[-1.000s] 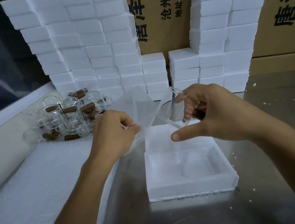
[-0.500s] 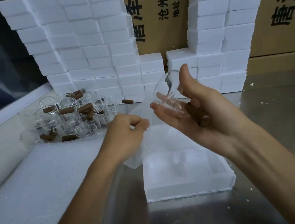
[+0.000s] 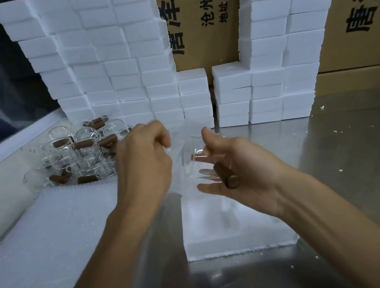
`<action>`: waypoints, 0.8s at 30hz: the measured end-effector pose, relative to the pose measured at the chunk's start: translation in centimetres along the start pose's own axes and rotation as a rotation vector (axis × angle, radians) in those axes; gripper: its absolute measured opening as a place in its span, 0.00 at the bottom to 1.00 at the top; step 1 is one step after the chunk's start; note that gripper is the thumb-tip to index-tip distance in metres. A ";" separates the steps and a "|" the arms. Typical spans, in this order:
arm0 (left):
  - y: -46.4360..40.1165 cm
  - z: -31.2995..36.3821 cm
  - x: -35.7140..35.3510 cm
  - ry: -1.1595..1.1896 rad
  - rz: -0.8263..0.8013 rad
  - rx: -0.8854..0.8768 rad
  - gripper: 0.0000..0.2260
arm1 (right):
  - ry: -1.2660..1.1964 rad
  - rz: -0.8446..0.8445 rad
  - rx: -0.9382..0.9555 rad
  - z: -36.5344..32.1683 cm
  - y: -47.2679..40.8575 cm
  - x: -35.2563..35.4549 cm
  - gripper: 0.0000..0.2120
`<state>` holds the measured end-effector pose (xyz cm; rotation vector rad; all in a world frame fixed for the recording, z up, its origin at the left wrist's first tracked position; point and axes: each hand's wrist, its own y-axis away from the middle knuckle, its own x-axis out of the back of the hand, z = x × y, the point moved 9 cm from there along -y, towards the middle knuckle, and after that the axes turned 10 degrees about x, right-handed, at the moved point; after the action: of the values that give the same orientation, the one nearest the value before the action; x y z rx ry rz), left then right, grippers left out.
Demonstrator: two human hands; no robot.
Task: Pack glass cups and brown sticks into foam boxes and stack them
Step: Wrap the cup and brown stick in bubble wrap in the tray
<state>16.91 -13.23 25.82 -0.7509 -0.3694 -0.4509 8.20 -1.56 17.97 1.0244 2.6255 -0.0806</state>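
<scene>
Brown printed cardboard cartons back a grey metal counter, and tall stacks of white foam boxes stand against them, with a white foam sheet spread at the near left. An open white foam box sits front and centre, and beyond the sheet lies a heap of clear glass cups mixed with short brown sticks. Above the box, the right hand cradles a clear glass cup and a brown cylindrical stick in curled fingers, while the left hand pinches a thin translucent wrap beside it.
</scene>
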 end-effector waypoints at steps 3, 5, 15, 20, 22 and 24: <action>0.3 0.3 -1.0 -0.157 -0.058 -0.032 0.15 | -0.008 0.040 0.013 0.2 -0.2 0.5 0.15; 0.5 0.1 -1.2 -0.199 -0.052 -0.013 0.12 | -0.002 0.060 0.050 -0.2 -0.4 0.7 0.16; 1.5 0.3 -3.5 -0.202 -0.170 -0.032 0.31 | -0.197 0.065 0.123 -1.1 -0.8 1.1 0.10; 2.0 0.5 -4.9 -0.194 -0.307 -0.051 0.41 | -0.244 0.038 0.105 -1.1 -0.8 1.4 0.12; 2.4 1.1 -5.1 -0.169 -0.342 -0.077 0.42 | -0.267 0.022 0.105 -1.1 -1.0 1.4 0.11; 2.9 1.8 -5.4 -0.172 -0.373 -0.111 0.42 | -0.265 0.019 0.119 -1.0 -1.2 1.5 0.11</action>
<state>13.55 -8.72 22.85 -0.8342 -0.6549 -0.7650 6.09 -1.28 18.31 1.0012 2.3935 -0.3473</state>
